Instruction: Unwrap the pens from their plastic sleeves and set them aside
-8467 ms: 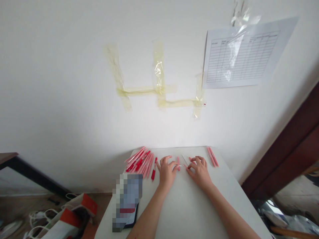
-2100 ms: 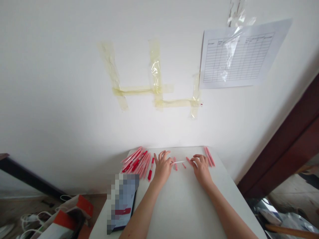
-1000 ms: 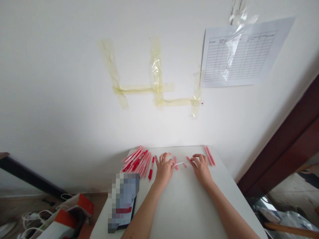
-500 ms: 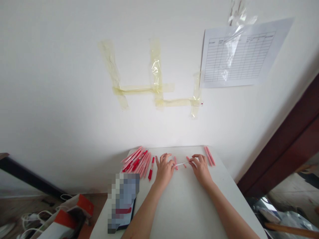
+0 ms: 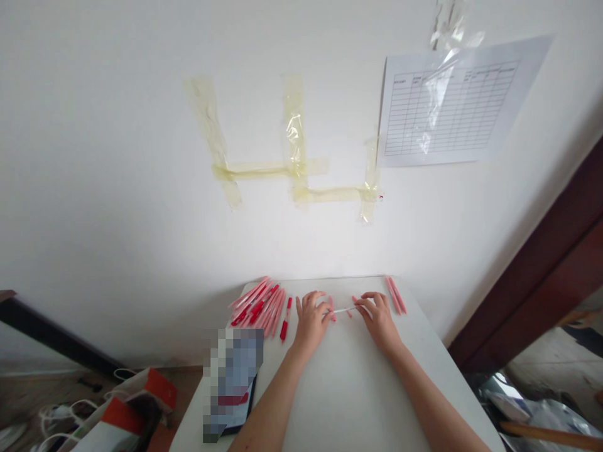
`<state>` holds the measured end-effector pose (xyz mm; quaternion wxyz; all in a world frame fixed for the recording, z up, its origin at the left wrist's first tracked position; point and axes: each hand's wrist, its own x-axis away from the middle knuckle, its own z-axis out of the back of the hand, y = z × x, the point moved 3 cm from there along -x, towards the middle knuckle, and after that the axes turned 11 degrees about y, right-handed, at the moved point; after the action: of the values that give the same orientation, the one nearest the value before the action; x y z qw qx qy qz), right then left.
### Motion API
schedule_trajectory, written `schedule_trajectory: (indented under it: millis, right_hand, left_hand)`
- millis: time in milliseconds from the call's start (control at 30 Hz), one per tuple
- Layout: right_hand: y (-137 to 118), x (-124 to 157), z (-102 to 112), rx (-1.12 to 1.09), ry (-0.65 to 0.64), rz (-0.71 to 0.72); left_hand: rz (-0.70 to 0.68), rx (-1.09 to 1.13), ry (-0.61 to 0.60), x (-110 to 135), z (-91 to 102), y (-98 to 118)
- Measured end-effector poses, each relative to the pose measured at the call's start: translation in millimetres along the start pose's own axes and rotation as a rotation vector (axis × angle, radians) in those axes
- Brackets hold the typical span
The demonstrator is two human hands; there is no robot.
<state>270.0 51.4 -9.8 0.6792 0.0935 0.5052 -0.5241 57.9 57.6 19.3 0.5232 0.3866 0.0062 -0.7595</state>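
A thin white pen refill (image 5: 341,310) stretches between my two hands above the table. My left hand (image 5: 311,317) pinches its left end between thumb and forefinger, other fingers raised. My right hand (image 5: 377,315) closes thumb and forefinger on the right end. Behind the refill lie a pink pen barrel (image 5: 331,302) near my left fingers and another pink pen part (image 5: 354,299), partly hidden by my right fingers. A small pink piece (image 5: 349,314) sits between the hands. To the left of my left hand lies a red-capped pen (image 5: 286,320).
A heap of pink and red pens (image 5: 259,307) covers the white table's (image 5: 348,395) back left. Two pink pens (image 5: 396,295) lie at the back right. A blurred-out phone-like object (image 5: 235,383) rests near the left edge. The wall (image 5: 141,188) stands directly behind.
My right fingertips have shifted slightly left along the refill, toward my left hand. Both hands keep their pinch, and the pens on the table stay put.
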Motion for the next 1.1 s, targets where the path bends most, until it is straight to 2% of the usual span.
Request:
schedule_trajectory:
  millis: [200, 433, 800, 1100]
  right_hand:
    - [14.9, 6.1, -1.6, 0.146, 0.070, -0.080]
    - [22.2, 13.8, -6.8, 0.278, 0.019, -0.117]
    - [24.8, 8.9, -2.1, 0.187, 0.038, -0.098]
    - [23.0, 4.1, 2.8, 0.148, 0.104, -0.076]
  left_hand:
    - [0.030, -0.011, 0.067, -2.6, 3.8, -4.6]
    - [0.052, -0.056, 0.094, -3.6, 5.5, -11.1]
    - [0.061, -0.062, 0.099, -4.9, 7.1, -14.0]
    - [0.072, -0.061, 0.106, -5.6, 8.6, -14.8]
